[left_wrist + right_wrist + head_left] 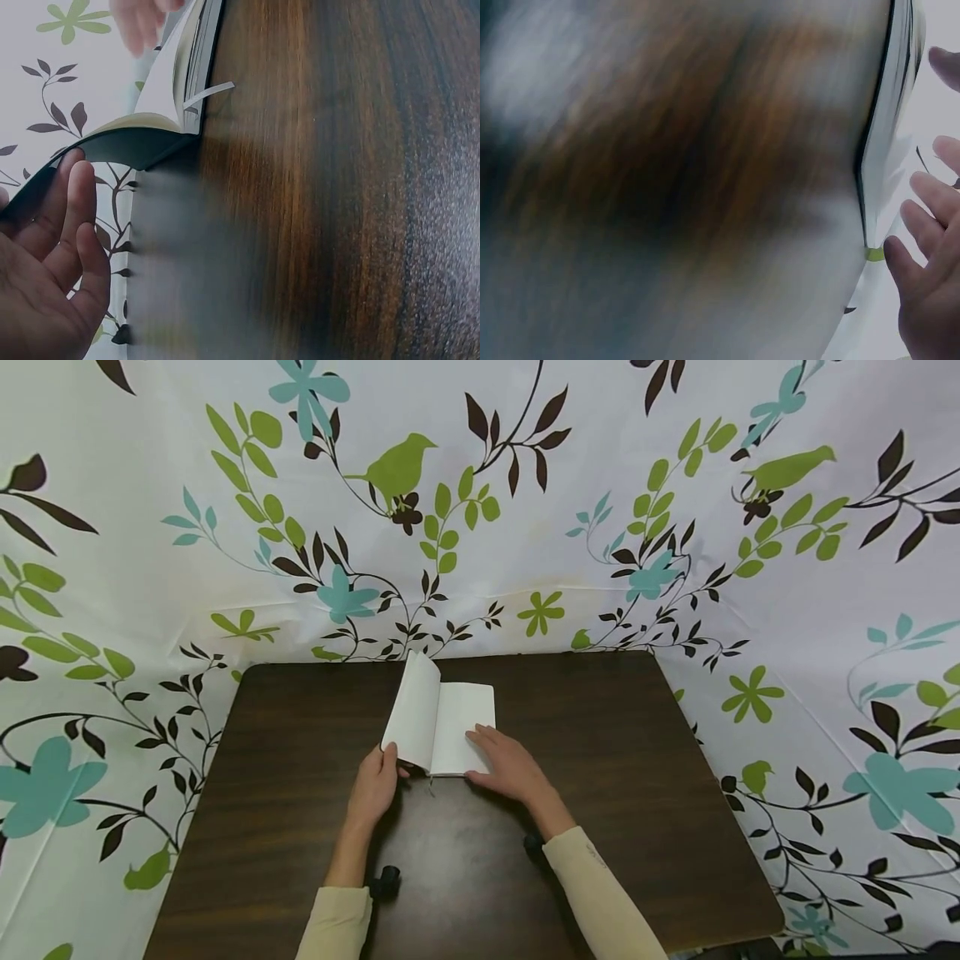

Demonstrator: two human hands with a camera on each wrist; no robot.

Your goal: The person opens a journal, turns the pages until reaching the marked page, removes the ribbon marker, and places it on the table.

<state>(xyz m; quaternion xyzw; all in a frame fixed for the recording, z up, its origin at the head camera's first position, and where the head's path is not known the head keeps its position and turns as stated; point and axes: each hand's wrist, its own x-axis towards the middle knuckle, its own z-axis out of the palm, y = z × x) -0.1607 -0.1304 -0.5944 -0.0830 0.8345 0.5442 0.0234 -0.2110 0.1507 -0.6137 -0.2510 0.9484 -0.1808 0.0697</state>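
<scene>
A notebook (459, 714) with a dark cover and blank white pages lies open on the brown table. My left hand (373, 787) grips its left edge, thumb on the page side and fingers beneath. In the left wrist view, that hand's fingers (81, 199) support the dark cover (139, 145), raised and bent off the tabletop. A pale ribbon bookmark (212, 92) sticks out at the bottom of the spine. Over the right page is my right hand (513, 766), its fingers loosely extended. The right wrist view has this hand (930, 266) beside the notebook's edge (881, 150), fingers spread.
The dark wood-grain table (637, 827) has rounded corners. Behind it and at both sides hangs a white cloth (510, 552) printed with leaves, flowers and birds. A black strap piece (386, 882) sits at the left wrist, another (533, 847) at the right.
</scene>
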